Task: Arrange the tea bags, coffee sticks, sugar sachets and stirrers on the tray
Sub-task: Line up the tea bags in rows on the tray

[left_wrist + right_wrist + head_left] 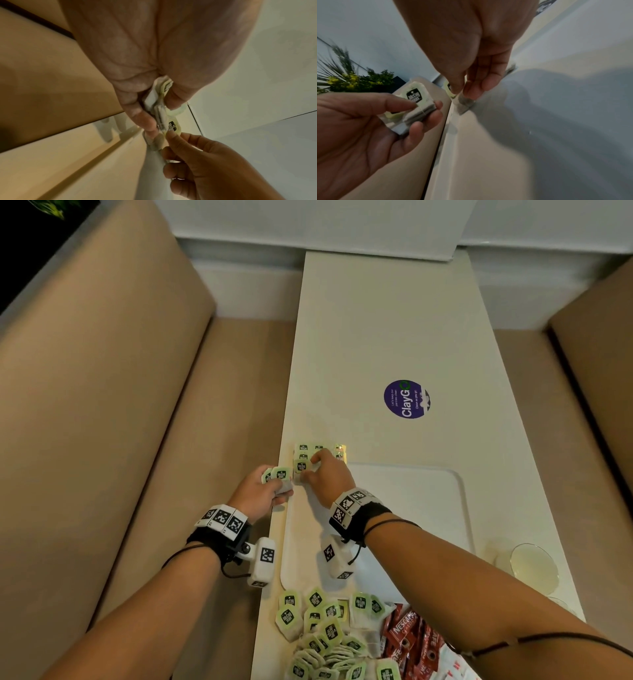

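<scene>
The left hand point(258, 494) has its fingers and thumb curled round a small stack of tea bags point(418, 104); in the right wrist view the thumb presses on the top green tag and the fingertips hook under the stack's far edge. It hangs just off the worktop point(394, 337) edge, at about 9 o'clock from the tray point(428, 498). The right hand point(330, 475) is bent downward over the tray's far-left corner, thumb and forefinger pinching one tea bag point(301, 467) with the other fingers curled beneath. That bag touches the near edge of a block of laid-out tea bags point(320, 451) at 11 o'clock of the tray; the rows run from 9 to 3 o'clock and the tags face up.

A loose heap of tea bags point(325, 635) lies at the tray's 6 o'clock edge, tags pointing every way. Just to its 3 o'clock side are red coffee sticks point(409, 642), their long axes running roughly from 6 to 12 o'clock, and white sugar sachets point(452, 666) cut off by the bottom of the head view and partly covered by the right forearm. A glass point(534, 568) stands at about 4 o'clock of the tray, and a round purple sticker point(407, 399) lies at 12 o'clock.

The right hand hides part of the laid-out block, so how many bags it holds cannot be told. Both wrist views are blurred.
</scene>
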A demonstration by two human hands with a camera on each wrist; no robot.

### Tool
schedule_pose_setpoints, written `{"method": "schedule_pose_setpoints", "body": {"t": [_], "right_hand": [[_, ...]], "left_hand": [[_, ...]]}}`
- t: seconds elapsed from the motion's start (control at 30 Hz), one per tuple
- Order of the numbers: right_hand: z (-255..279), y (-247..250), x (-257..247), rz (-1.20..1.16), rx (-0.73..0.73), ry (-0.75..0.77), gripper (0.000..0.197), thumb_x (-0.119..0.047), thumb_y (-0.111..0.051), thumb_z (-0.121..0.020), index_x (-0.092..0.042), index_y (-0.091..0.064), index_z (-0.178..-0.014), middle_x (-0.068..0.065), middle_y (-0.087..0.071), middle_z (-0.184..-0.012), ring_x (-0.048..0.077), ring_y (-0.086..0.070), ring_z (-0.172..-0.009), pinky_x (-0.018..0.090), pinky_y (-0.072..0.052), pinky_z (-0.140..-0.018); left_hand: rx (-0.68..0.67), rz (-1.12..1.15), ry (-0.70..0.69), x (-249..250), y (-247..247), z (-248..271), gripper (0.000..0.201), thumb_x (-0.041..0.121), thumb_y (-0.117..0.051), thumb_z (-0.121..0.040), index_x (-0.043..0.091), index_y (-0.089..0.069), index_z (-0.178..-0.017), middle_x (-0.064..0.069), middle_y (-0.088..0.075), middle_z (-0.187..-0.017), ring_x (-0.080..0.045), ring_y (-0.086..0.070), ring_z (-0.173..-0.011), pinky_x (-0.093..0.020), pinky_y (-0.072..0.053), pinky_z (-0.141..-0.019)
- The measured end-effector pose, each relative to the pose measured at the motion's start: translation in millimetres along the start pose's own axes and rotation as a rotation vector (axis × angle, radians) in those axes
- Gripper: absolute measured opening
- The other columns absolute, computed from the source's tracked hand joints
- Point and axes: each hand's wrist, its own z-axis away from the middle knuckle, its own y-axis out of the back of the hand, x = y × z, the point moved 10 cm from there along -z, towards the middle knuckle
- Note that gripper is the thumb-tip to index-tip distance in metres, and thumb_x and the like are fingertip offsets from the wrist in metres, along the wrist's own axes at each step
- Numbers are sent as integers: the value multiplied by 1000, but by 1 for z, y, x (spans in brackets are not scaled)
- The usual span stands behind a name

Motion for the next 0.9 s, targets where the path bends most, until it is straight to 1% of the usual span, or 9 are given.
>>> {"method": "schedule_pose_setpoints", "body": {"t": [0.07,0.17,0.2,0.27,0.33,0.47,0.53,0.7,0.9], "right_hand": [[4,5,-5,7,31,48,35,-39,-59,-97,-23,-47,-125,2,-70,-102,24,-66,-87,40,-55,-81],[15,2,-19,-19,-48,167,39,-37,-55,-101,-19,-50,-136,2,-71,-96,19,-65,-85,34,-50,-81],[19,-2,-24,-19,-93,213,36,-34,-55,-102,-15,-55,-133,5,-72,-98,18,-63,-86,33,-50,-83],[25,-7,-27,-16,-140,285,24,-30,-55,-102,-10,-66,-110,9,-71,-96,23,-64,-85,39,-53,-83],[26,-4,-24,-29,-115,303,21,-24,-54,-102,-10,-61,-89,11,-67,-88,27,-61,-80,43,-53,-78],[25,6,-13,-124,-24,260,19,-28,-52,-104,-20,-53,-87,6,-66,-86,23,-59,-72,45,-55,-74],[28,5,-9,-150,-33,243,21,-35,-53,-103,-18,-55,-90,5,-67,-88,23,-62,-71,46,-57,-73],[30,2,9,-149,-112,158,25,-32,-56,-103,-8,-63,-102,5,-69,-87,21,-68,-61,26,-54,-56],[11,22,39,-52,12,15,31,-32,-57,-100,-8,-66,-83,11,-71,-79,30,-69,-71,45,-58,-76]], "left_hand": [[-1,0,-3,1,-2,0,14,10,-49,-102,16,-59,-110,-15,-72,-105,-29,-73,-96,-42,-55,-86],[-13,-9,-35,6,-8,1,12,15,-50,-104,17,-60,-109,-13,-73,-101,-27,-74,-91,-39,-57,-81],[-16,-15,-48,8,-10,2,11,15,-51,-104,17,-61,-108,-13,-72,-101,-25,-74,-89,-36,-57,-77],[-21,-21,-58,11,-14,3,11,15,-51,-104,18,-61,-107,-9,-71,-98,-19,-74,-83,-30,-58,-72],[-31,-21,-55,13,-21,6,10,14,-51,-104,17,-61,-106,-7,-71,-93,-17,-72,-78,-26,-59,-67],[-39,-17,-53,14,-31,9,9,14,-52,-104,19,-57,-99,-9,-70,-90,-22,-66,-75,-19,-52,-53],[-52,-41,-54,12,-33,7,9,15,-51,-104,20,-58,-100,-9,-71,-93,-22,-67,-77,-23,-53,-56],[-77,-60,-42,8,-38,4,6,16,-52,-104,16,-58,-105,-11,-70,-97,-23,-67,-79,-32,-55,-67],[-54,-30,-31,4,-34,3,10,12,-51,-103,12,-60,-108,-11,-72,-107,-25,-66,-82,-36,-55,-72]]}}
